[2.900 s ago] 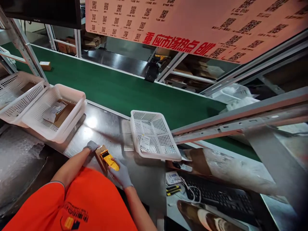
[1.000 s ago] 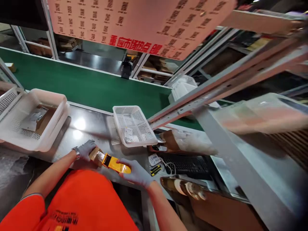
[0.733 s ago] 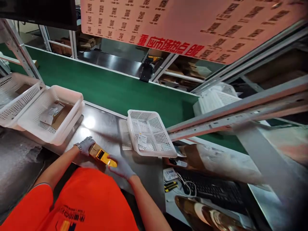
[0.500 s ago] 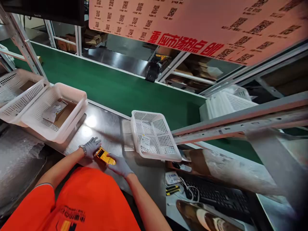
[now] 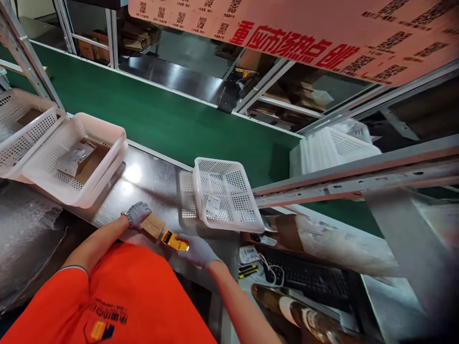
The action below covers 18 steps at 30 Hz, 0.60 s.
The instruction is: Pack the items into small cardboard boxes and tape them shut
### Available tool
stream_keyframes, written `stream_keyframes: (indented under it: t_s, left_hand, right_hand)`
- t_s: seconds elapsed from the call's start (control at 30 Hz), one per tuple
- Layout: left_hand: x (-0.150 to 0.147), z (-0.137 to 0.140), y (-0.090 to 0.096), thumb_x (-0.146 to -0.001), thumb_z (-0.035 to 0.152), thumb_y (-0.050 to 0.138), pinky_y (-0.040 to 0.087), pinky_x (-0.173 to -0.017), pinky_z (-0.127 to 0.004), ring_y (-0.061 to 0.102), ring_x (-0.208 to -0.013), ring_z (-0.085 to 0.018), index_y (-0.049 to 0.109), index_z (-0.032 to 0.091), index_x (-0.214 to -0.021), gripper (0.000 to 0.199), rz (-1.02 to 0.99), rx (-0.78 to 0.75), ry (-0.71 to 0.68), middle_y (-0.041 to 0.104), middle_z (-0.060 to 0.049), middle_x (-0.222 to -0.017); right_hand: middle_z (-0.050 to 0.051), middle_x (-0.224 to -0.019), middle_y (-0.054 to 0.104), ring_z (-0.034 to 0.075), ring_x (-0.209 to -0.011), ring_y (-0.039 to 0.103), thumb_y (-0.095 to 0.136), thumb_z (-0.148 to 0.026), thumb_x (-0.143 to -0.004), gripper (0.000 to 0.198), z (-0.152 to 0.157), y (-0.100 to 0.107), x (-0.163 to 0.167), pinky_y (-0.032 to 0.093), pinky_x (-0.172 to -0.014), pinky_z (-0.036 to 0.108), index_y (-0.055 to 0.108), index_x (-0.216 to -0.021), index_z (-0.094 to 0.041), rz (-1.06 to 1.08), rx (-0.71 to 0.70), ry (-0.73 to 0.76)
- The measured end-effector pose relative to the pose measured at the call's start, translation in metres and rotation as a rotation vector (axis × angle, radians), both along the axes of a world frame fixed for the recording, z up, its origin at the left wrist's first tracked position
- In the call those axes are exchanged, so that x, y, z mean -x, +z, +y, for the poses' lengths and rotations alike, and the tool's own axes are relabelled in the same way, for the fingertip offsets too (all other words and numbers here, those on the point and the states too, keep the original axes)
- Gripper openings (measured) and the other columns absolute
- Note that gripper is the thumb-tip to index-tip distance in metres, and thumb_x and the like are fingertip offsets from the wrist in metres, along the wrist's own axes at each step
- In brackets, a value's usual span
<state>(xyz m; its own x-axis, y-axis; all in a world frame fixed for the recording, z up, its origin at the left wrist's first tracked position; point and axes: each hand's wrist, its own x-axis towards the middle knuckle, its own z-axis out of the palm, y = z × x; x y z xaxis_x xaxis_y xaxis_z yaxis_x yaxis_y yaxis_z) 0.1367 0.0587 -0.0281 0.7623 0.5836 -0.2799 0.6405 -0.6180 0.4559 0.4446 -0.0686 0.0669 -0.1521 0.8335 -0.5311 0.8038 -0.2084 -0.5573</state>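
Note:
My left hand [image 5: 139, 213], in a grey glove, grips the left end of a small brown cardboard box [image 5: 153, 226]. The box lies on the metal table [image 5: 154, 179] close to my body. In my gloved right hand [image 5: 197, 250] is a yellow handheld tool [image 5: 174, 240] with a dark opening at its left end; its exact kind is unclear. That end points at the right end of the box, close beside it. My right fingers wrap round the tool and partly hide it.
A white perforated basket [image 5: 229, 193] with a labelled packet stands to the right. Another basket [image 5: 81, 186] on the left holds a silver-grey packet [image 5: 76, 157] and cardboard. A green conveyor belt [image 5: 161, 126] runs behind. Right of the table lie a keyboard [image 5: 304, 277] and a bottle [image 5: 297, 310].
My right hand has moved the yellow tool rightward, off the box, baring the box's top. My left hand stays at the box's left end. The view has shifted slightly.

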Motion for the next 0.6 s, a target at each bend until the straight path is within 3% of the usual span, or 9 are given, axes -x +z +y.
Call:
stream_keyframes:
  t_s: [0.1,0.23,0.37,0.47,0.6]
  left_hand:
    - [-0.002,-0.001,0.004,-0.059,0.028,0.101,0.051,-0.116,-0.050,0.066,-0.125,-0.042,0.074,0.018,-0.123,0.070,0.016,-0.012,0.003,0.074,-0.019,-0.131]
    - [0.000,0.000,0.007,-0.055,0.024,0.103,0.054,-0.112,-0.044,0.065,-0.128,-0.041,0.072,0.016,-0.125,0.077,-0.012,0.013,0.028,0.072,-0.017,-0.134]
    - [0.008,0.004,0.005,-0.055,0.020,0.101,0.057,-0.111,-0.042,0.067,-0.130,-0.037,0.069,0.022,-0.124,0.076,-0.070,0.103,0.112,0.071,-0.013,-0.136]
    - [0.018,0.003,0.000,-0.057,0.022,0.100,0.057,-0.114,-0.042,0.069,-0.130,-0.034,0.068,0.023,-0.129,0.078,-0.178,0.143,0.243,0.071,-0.010,-0.138]
    - [0.029,-0.006,-0.005,-0.056,0.027,0.102,0.058,-0.114,-0.045,0.071,-0.128,-0.033,0.067,0.024,-0.134,0.086,-0.303,0.180,0.366,0.072,-0.009,-0.138]
  right_hand:
    - [0.001,-0.083,0.086,0.026,-0.081,0.077,0.082,-0.031,-0.069,0.049,0.015,-0.008,0.012,0.055,-0.077,0.033,0.093,-0.117,-0.026,0.014,0.067,-0.009]
    - [-0.003,-0.080,0.085,0.023,-0.081,0.076,0.079,-0.036,-0.073,0.030,0.031,-0.007,0.009,0.055,-0.078,0.030,0.093,-0.097,-0.025,0.147,0.080,-0.143]
    - [0.002,-0.082,0.087,0.028,-0.084,0.079,0.084,-0.033,-0.068,0.026,0.023,0.007,-0.013,0.054,-0.076,0.033,0.094,-0.091,-0.026,-0.029,0.018,-0.101]
    - [0.008,-0.099,0.092,0.034,-0.096,0.084,0.085,-0.033,-0.072,0.035,0.006,0.011,-0.028,0.056,-0.081,0.037,0.095,-0.105,-0.029,-0.193,-0.003,-0.070]
    - [0.017,-0.118,0.091,0.038,-0.110,0.086,0.074,-0.039,-0.090,0.054,-0.023,-0.005,-0.037,0.058,-0.088,0.042,0.083,-0.142,-0.028,-0.366,-0.014,-0.190]
